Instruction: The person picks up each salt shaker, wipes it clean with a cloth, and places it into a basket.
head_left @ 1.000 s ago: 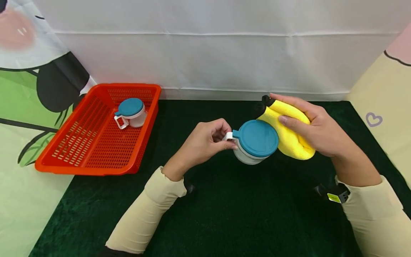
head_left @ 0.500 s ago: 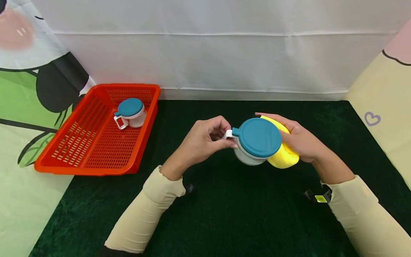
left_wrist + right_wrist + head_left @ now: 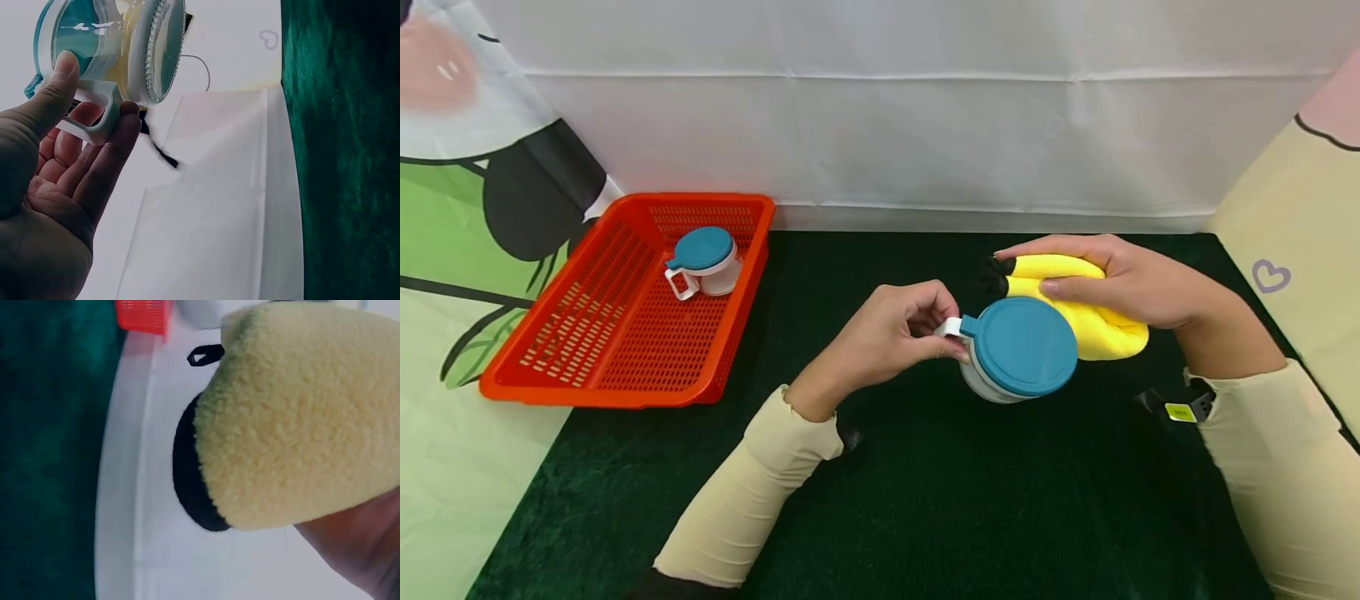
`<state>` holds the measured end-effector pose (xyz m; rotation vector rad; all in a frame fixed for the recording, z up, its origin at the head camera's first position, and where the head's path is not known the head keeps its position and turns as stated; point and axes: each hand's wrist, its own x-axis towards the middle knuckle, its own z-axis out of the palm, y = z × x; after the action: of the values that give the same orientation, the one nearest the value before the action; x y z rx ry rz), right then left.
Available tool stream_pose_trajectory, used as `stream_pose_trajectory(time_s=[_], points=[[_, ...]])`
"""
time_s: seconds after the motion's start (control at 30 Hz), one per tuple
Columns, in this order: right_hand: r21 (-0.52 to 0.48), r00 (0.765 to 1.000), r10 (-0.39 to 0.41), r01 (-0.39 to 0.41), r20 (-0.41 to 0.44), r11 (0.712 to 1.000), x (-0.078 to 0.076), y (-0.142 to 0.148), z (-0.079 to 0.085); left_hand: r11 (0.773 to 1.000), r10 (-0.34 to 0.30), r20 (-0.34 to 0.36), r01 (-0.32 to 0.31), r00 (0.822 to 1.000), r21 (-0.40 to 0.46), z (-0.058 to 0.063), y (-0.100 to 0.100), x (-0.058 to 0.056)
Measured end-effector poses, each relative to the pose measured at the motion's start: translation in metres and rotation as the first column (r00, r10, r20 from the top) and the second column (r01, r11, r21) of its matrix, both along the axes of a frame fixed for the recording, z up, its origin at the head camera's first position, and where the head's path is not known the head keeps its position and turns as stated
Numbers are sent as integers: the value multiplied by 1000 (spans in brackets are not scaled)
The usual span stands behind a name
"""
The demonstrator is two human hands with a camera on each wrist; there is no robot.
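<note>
My left hand [image 3: 891,337] pinches the white handle [image 3: 100,112] of a lidded seasoning jar [image 3: 1026,346], raised over the dark green cloth. The jar has a flat blue lid and a clear body, which the left wrist view shows from the side. In my right hand [image 3: 1138,279] is a folded yellow towel [image 3: 1097,329] with black trim, gripped with the thumb on top. Its lower left part lies right against the jar's far right side in the head view; whether they touch, I cannot tell. The right wrist view shows the towel's fluffy face [image 3: 300,419] and a black hanging loop [image 3: 206,355].
On the left stands a red slotted plastic basket [image 3: 497,392]. A similar blue-lidded jar [image 3: 703,250] with a white handle is upright near its back right corner. Dark green cloth [image 3: 925,517] covers the table, with a white sheet [image 3: 880,142] behind.
The towel first moved left, partly behind the jar, then back right and away from it. The jar in my left hand has shifted right and slightly nearer. The basket stays put.
</note>
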<state>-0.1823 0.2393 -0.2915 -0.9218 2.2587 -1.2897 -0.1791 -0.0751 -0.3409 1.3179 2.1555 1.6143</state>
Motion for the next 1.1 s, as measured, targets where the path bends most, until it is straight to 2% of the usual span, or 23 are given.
stream_pose_trajectory(time_s=[0.17,0.23,0.3,0.37,0.5,0.63,0.7,0.8,0.93,1.03,1.1], points=[[-71,985,90,-80,148,994,-12,-4,-30,1000,-21,-1,21,1000,14,2,1,1],[-92,977,105,-89,183,992,-14,-4,-39,1000,-23,4,23,1000,10,2,1,1],[-95,976,110,-94,186,991,-13,-3,-41,1000,-25,13,25,1000,3,2,1,1],[-74,985,95,-85,147,994,-10,-2,-34,1000,-29,24,29,999,-5,1,1,0],[-12,996,79,-79,37,997,-3,1,-8,999,-44,42,45,998,-20,-3,2,-2],[21,990,120,-119,-70,993,-1,1,13,998,-54,26,54,998,-18,-2,3,-2],[38,990,123,-120,-68,992,-2,0,15,999,-50,16,51,999,-19,0,3,-1],[45,992,123,-124,12,991,-8,-4,5,999,-46,16,46,999,-24,4,3,0],[8,978,153,-155,139,988,-17,-7,-22,999,-50,16,50,999,-22,4,2,2],[-14,970,161,-161,184,987,-20,-7,-34,998,-54,13,54,998,-19,3,1,2],[-1,974,148,-150,170,989,-18,-6,-33,998,-55,16,56,998,-19,2,1,2]])
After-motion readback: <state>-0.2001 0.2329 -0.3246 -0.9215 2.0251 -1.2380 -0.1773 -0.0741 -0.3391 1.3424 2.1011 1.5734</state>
